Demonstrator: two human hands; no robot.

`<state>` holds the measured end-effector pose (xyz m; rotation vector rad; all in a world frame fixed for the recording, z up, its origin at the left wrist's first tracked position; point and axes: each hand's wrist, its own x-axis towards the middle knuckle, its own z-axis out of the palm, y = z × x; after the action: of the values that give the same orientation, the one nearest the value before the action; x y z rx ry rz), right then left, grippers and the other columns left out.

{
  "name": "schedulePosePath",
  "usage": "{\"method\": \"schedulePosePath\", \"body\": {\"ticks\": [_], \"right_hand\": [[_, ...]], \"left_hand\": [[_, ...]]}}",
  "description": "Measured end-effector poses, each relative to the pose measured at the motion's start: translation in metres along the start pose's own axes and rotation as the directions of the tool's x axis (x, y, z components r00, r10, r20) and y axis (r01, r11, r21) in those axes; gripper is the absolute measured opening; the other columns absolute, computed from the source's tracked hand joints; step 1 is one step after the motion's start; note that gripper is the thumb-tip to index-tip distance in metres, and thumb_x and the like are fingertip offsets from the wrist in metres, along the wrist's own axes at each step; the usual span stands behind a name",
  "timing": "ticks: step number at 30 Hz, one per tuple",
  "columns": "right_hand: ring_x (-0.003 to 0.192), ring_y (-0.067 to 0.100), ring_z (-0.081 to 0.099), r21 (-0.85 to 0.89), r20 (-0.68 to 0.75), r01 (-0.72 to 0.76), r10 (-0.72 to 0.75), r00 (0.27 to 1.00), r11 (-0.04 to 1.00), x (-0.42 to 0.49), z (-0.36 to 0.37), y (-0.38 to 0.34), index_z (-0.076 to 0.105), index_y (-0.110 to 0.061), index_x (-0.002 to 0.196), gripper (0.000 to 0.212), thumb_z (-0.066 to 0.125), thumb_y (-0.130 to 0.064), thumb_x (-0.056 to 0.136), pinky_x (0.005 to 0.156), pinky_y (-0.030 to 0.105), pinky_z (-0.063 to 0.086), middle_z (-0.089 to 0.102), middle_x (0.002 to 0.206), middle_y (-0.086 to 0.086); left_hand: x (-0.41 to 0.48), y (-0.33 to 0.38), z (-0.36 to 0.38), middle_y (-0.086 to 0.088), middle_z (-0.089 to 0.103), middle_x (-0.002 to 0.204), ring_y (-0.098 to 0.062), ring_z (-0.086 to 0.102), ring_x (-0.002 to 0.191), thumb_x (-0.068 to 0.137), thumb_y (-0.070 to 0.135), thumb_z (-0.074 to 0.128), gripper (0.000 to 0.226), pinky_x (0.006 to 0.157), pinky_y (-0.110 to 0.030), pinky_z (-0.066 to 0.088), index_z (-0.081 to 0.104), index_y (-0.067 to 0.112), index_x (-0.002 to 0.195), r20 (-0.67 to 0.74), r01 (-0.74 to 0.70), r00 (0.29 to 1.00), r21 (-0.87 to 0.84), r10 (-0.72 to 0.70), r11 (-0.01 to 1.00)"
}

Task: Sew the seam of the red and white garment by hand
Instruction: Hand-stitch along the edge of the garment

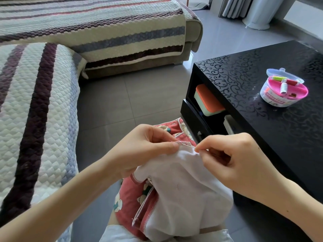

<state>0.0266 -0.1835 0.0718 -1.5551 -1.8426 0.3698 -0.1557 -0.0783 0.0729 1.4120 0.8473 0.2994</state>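
Note:
The red and white garment lies bunched on my lap, white lining outward, with red printed fabric showing at its left side and far end. My left hand pinches the garment's seam edge between thumb and fingers. A thin needle sticks through that edge, pointing right. My right hand pinches the needle's right end between thumb and forefinger. The two hands sit close together above the cloth.
A black patterned coffee table stands at the right, carrying an open round sewing kit with thread spools. An orange-lidded box sits in its shelf. A striped quilted sofa fills the left and back. Grey tiled floor lies between.

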Motion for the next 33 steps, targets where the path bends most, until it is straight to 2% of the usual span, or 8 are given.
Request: {"method": "schedulePosePath", "body": {"ticks": [2, 5, 9, 17, 20, 25, 29, 33], "right_hand": [[0.043, 0.014, 0.048, 0.006, 0.006, -0.001, 0.001, 1.000, 1.000, -0.0005, -0.0008, -0.0009, 0.070, -0.012, 0.074, 0.020, 0.054, -0.022, 0.078, 0.045, 0.013, 0.035, 0.053, 0.049, -0.004], [0.043, 0.015, 0.048, -0.007, 0.012, 0.005, -0.005, 1.000, 1.000, -0.0007, -0.0024, -0.0009, 0.070, -0.012, 0.074, 0.021, 0.053, -0.023, 0.078, 0.044, 0.017, 0.036, 0.053, 0.048, -0.004], [0.044, 0.014, 0.050, -0.021, 0.026, -0.009, 0.009, 1.000, 1.000, -0.0004, -0.0032, -0.0001, 0.071, -0.011, 0.074, 0.013, 0.059, -0.015, 0.077, 0.044, 0.020, 0.039, 0.055, 0.049, -0.003], [0.044, 0.014, 0.050, -0.048, 0.047, -0.004, 0.007, 0.999, 0.999, 0.0006, -0.0043, -0.0007, 0.069, -0.013, 0.072, 0.018, 0.054, -0.022, 0.077, 0.045, 0.021, 0.039, 0.055, 0.050, -0.003], [0.044, 0.014, 0.049, -0.059, 0.053, -0.005, 0.008, 0.999, 0.998, 0.0006, -0.0047, -0.0006, 0.068, -0.013, 0.071, 0.020, 0.052, -0.023, 0.077, 0.044, 0.022, 0.038, 0.054, 0.050, -0.003], [0.043, 0.016, 0.046, -0.090, 0.073, -0.020, 0.026, 0.997, 0.996, 0.0014, -0.0051, -0.0023, 0.066, -0.012, 0.069, 0.012, 0.057, -0.016, 0.076, 0.043, 0.021, 0.035, 0.052, 0.048, -0.002], [0.042, 0.019, 0.042, -0.134, 0.088, -0.014, 0.026, 0.996, 0.991, 0.0027, -0.0053, -0.0046, 0.063, -0.011, 0.065, 0.016, 0.054, -0.017, 0.077, 0.042, 0.022, 0.032, 0.048, 0.046, -0.001], [0.038, 0.020, 0.033, -0.253, 0.122, 0.008, 0.024, 0.992, 0.967, 0.0047, -0.0035, -0.0100, 0.055, -0.009, 0.057, 0.016, 0.053, -0.013, 0.072, 0.039, 0.027, 0.028, 0.038, 0.043, -0.003]], "left_hand": [[-0.0006, 0.0008, 0.0003, -0.014, 0.071, 0.078, -0.021, 0.063, 0.071, 0.079, 0.012, 0.076, 0.005, 0.064, -0.028, 0.051, 0.077, 0.008, 0.076, -0.008, 0.003, 1.000, 0.001, -0.003, 1.000], [-0.0008, 0.0003, -0.0001, -0.014, 0.071, 0.078, -0.021, 0.063, 0.071, 0.082, 0.007, 0.070, 0.009, 0.065, -0.028, 0.051, 0.076, 0.008, 0.076, -0.019, 0.004, 1.000, 0.007, -0.004, 1.000], [-0.0012, 0.0017, -0.0002, -0.017, 0.072, 0.082, -0.021, 0.064, 0.072, 0.080, 0.011, 0.075, 0.004, 0.065, -0.028, 0.052, 0.076, 0.007, 0.079, -0.016, 0.008, 1.000, 0.009, -0.008, 1.000], [-0.0002, -0.0003, -0.0012, -0.014, 0.073, 0.081, -0.019, 0.066, 0.072, 0.081, 0.012, 0.074, 0.005, 0.064, -0.026, 0.054, 0.077, 0.008, 0.080, 0.007, -0.004, 1.000, 0.002, 0.004, 1.000], [0.0002, -0.0013, -0.0014, -0.013, 0.073, 0.080, -0.018, 0.066, 0.071, 0.071, 0.021, 0.071, 0.015, 0.063, -0.025, 0.054, 0.077, 0.010, 0.079, 0.017, -0.009, 1.000, 0.007, 0.009, 1.000], [-0.0002, -0.0017, -0.0010, -0.014, 0.074, 0.081, -0.018, 0.066, 0.072, 0.070, 0.022, 0.070, 0.016, 0.066, -0.028, 0.053, 0.077, 0.012, 0.080, 0.023, -0.020, 1.000, 0.021, 0.020, 1.000], [-0.0008, -0.0013, -0.0007, -0.013, 0.074, 0.082, -0.018, 0.067, 0.073, 0.070, 0.022, 0.070, 0.015, 0.068, -0.030, 0.053, 0.078, 0.013, 0.080, 0.024, -0.027, 0.999, 0.037, 0.026, 0.999], [0.0005, -0.0017, 0.0011, -0.006, 0.073, 0.076, -0.011, 0.065, 0.068, 0.069, 0.022, 0.070, 0.012, 0.063, -0.023, 0.052, 0.077, 0.016, 0.076, 0.007, -0.067, 0.998, 0.104, 0.066, 0.992]]}}
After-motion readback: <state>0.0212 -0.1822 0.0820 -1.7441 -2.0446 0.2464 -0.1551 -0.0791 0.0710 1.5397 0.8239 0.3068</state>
